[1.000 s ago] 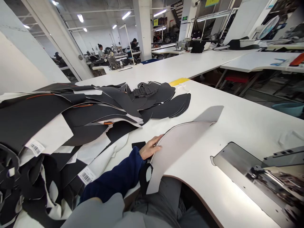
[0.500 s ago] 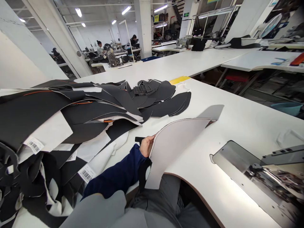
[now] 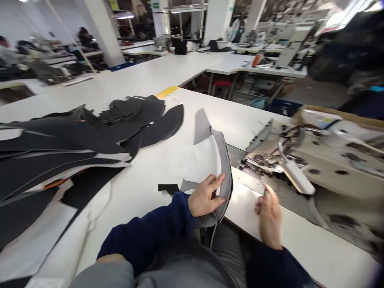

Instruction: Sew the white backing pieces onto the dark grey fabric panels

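Note:
A curved grey fabric panel (image 3: 224, 168) with a dark outer edge lies at the table's edge over my lap, a white sheet (image 3: 201, 160) along its inner curve. My left hand (image 3: 206, 197) grips it near its lower end, thumb and forefinger on top and the other fingers curled. A thin strand hangs from the panel's bottom tip. To the right, apart from the panel, my right hand (image 3: 270, 218) is raised beside the sewing machine (image 3: 318, 160), fingers curled together. Blur hides what those fingers hold, if anything. A small black strip (image 3: 168, 188) lies left of the panel.
Dark fabric pieces (image 3: 60, 136) are heaped across the left of the white table (image 3: 144, 176), with white sheets (image 3: 33, 228) among them. A yellow strip (image 3: 167, 92) marks the far table edge. A cardboard box (image 3: 354, 120) stands behind the machine. Other people sit at far workstations.
My view has swung right, bringing the sewing machine and my right hand into sight. The panel, earlier showing its pale side, now shows a grey, dark-edged band; my left hand has moved onto it.

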The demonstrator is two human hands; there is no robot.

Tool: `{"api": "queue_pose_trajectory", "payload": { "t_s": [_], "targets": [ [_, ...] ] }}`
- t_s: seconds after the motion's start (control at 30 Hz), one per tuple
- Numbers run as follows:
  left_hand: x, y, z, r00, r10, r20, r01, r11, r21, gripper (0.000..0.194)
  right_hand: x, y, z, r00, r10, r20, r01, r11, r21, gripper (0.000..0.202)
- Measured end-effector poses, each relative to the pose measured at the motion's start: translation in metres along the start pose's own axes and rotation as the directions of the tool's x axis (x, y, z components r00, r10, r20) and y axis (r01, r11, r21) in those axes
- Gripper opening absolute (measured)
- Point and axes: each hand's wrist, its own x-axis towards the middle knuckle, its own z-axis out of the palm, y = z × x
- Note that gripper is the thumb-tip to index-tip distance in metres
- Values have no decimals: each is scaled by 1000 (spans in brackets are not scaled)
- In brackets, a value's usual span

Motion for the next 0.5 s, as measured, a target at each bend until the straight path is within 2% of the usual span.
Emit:
{"api": "queue_pose_trajectory", "payload": {
  "t_s": [0.07, 0.17, 0.3, 0.5],
  "targets": [
    [14, 6, 24, 1000, 26, 12, -26, 999, 40, 75, -21, -12, 14, 994, 82, 68, -96, 963, 252, 58],
    [27, 11, 45, 999, 46, 19, -47, 997, 56, 74, -43, -19, 24, 991, 94, 91, -123, 910, 395, 52],
    [33, 14, 56, 998, 51, 24, -53, 995, 86, 72, -54, -15, 20, 989, 131, 66, -147, 908, 393, 50],
    [33, 6, 68, 996, 83, 16, -84, 992, 98, 73, -47, -13, 16, 990, 134, 40, -140, 945, 294, 54]
  ]
}}
